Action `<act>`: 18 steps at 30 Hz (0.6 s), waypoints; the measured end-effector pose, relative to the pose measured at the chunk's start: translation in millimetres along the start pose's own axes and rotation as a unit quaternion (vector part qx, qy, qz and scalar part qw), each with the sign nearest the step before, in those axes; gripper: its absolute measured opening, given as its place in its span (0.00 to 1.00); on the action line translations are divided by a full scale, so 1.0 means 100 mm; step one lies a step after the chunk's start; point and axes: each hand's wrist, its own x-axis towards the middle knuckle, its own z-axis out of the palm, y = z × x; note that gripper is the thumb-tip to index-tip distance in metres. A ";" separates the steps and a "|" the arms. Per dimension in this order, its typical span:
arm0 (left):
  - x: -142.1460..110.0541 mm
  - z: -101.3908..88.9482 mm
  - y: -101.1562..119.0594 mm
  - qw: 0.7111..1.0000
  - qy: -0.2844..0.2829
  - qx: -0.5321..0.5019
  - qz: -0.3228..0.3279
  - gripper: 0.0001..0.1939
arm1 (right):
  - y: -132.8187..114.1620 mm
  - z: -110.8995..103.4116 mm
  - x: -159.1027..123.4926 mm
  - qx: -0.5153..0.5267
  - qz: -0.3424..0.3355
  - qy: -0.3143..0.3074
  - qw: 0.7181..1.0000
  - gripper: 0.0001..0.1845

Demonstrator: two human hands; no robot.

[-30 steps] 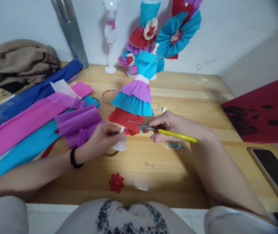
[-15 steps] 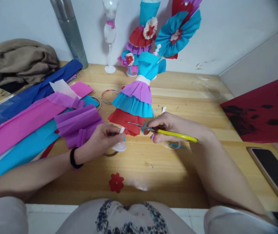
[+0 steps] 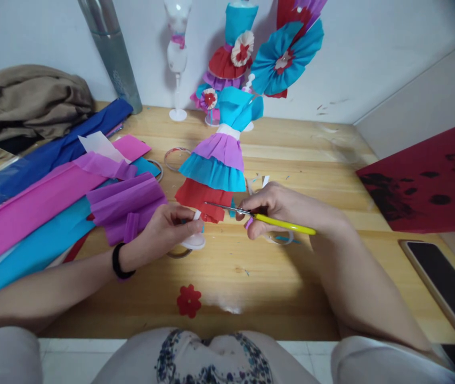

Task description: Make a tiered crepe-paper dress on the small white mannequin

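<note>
My left hand (image 3: 175,226) is closed on the white stem of a small dress form (image 3: 221,162), just above its round base (image 3: 194,241). The form leans with its top to the right and wears a blue crepe paper bodice, a white waistband and ruffles in purple, blue and red. In my right hand (image 3: 281,210) are scissors (image 3: 283,222) with yellow handles. Their blades point left across the red ruffle (image 3: 199,197); whether they touch the paper I cannot tell. A red paper flower (image 3: 189,301) lies on the table nearer to me.
Crepe paper sheets (image 3: 31,213) in several colours lie on the left. Tape rolls (image 3: 177,159) are around the form. A bottle (image 3: 118,64), a bare white form (image 3: 177,58) and decorated forms (image 3: 241,26) stand at the back. A phone (image 3: 435,282) lies on the right.
The dress form's top has tilted slightly to the left. The scissors stay over the red ruffle, and both hands keep their hold. The whole view has shifted a little.
</note>
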 end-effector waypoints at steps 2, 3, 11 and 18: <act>0.00 0.00 -0.01 1.000 0.007 -0.010 -0.002 0.18 | -0.02 0.00 -0.01 -0.011 0.010 -0.002 1.000 0.36; 0.00 0.00 -0.02 1.000 0.009 -0.013 -0.003 0.18 | -0.02 0.00 -0.01 -0.020 0.016 -0.003 1.000 0.37; 0.01 -0.01 -0.02 1.000 0.000 -0.020 -0.017 0.17 | -0.08 0.03 -0.03 -0.102 -0.004 -0.001 0.995 0.33; 0.01 0.00 -0.02 0.999 -0.001 -0.039 -0.023 0.16 | -0.10 0.03 -0.05 -0.130 -0.003 0.003 0.992 0.32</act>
